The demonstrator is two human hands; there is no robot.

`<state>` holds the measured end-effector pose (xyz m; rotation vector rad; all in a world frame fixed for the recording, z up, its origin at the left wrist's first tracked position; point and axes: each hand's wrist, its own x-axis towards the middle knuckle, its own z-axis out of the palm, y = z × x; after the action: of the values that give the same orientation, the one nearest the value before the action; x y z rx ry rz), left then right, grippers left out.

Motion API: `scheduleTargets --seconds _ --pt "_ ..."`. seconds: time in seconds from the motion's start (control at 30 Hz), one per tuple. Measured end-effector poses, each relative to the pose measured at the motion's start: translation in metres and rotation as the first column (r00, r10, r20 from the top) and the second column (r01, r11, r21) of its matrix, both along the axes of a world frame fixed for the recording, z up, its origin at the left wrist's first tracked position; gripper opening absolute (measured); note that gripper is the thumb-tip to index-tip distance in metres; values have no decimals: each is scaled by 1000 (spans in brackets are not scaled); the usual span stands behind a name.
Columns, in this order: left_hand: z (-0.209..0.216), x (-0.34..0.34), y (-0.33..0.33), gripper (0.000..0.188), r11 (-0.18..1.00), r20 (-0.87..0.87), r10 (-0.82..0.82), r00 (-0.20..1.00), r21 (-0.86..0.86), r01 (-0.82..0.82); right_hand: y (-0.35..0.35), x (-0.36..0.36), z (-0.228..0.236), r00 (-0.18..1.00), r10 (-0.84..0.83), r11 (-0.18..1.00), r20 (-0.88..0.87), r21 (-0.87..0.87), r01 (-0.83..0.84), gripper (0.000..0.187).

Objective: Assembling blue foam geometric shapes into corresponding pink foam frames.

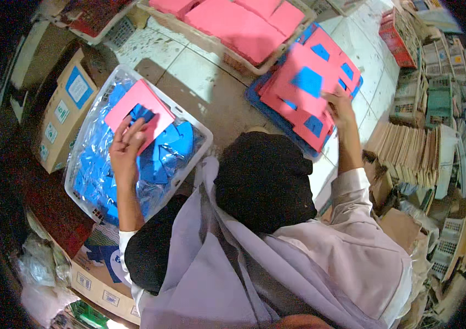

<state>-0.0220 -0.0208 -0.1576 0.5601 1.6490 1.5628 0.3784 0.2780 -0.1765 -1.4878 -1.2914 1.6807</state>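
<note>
My left hand [128, 143] hovers over a stack of pink square sheets [125, 107], its fingers apart and slightly bent. A small dark blue piece [141, 113] lies on the stack by the fingertips. Underneath, a white plastic basket [203, 129] holds many blue pieces [162, 159] and clear plastic bags. My right hand [342, 109] is closed at the right side of pink sheets [285, 82], fingertips pinching a sheet's edge; the exact grip is partly hidden. Several blue pieces [307, 81] show on these sheets, which rest on a blue tray [260, 101].
A crate of pink sheets [227, 27] stands at the far side on the tiled floor [200, 66]. Cardboard boxes [60, 118] line the left. To the right are a row of upright brown cards [403, 151], a red crate [395, 38] and more baskets [447, 241].
</note>
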Motion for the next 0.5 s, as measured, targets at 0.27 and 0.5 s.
scheduleTargets --seconds 0.27,0.5 --pt "-11 -27 -21 42 982 -29 182 983 53 -181 -27 159 -95 950 -275 918 147 -254 304 31" --pt "-12 -44 -66 42 942 -203 268 942 -151 -300 -34 126 -101 899 -168 923 404 -257 287 28"
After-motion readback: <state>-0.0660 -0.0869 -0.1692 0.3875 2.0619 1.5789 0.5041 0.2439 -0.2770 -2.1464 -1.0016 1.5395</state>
